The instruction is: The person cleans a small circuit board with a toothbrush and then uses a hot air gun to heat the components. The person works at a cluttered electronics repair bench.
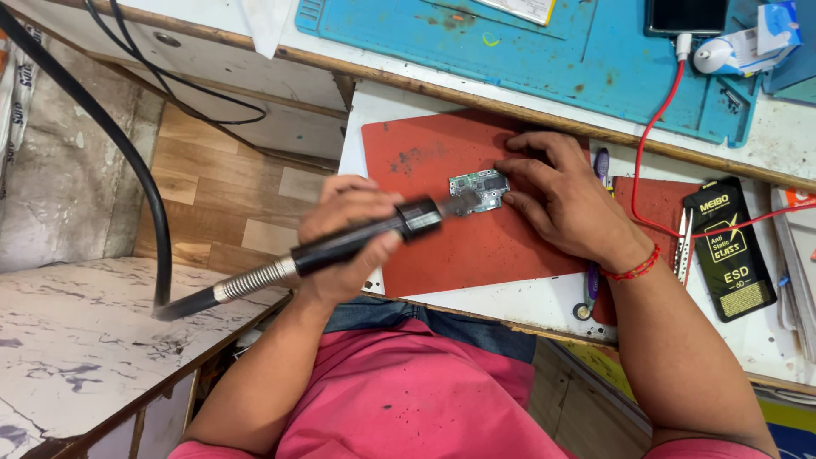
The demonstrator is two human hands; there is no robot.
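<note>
We grip the hot-air handpiece (pixel 357 242) in our closed left hand (pixel 344 229), nozzle at the small circuit board (pixel 478 189). Our right hand (pixel 557 200), fingers spread, pins the board beneath its fingertips. Risk: heat reaching those fingertips, or the board shifting.

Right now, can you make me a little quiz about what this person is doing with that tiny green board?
1. True or false: the left hand holds the black hot-air wand.
2. What does the small circuit board lie on? A) blue mat B) red mat C) wooden floor
3. Fill in: the right hand wears a red ____ at the wrist.

Key
1. True; its metal tip points at the board.
2. B, the red mat; the blue mat lies farther back.
3. Bracelet; that hand's fingertips rest beside the board.
</note>
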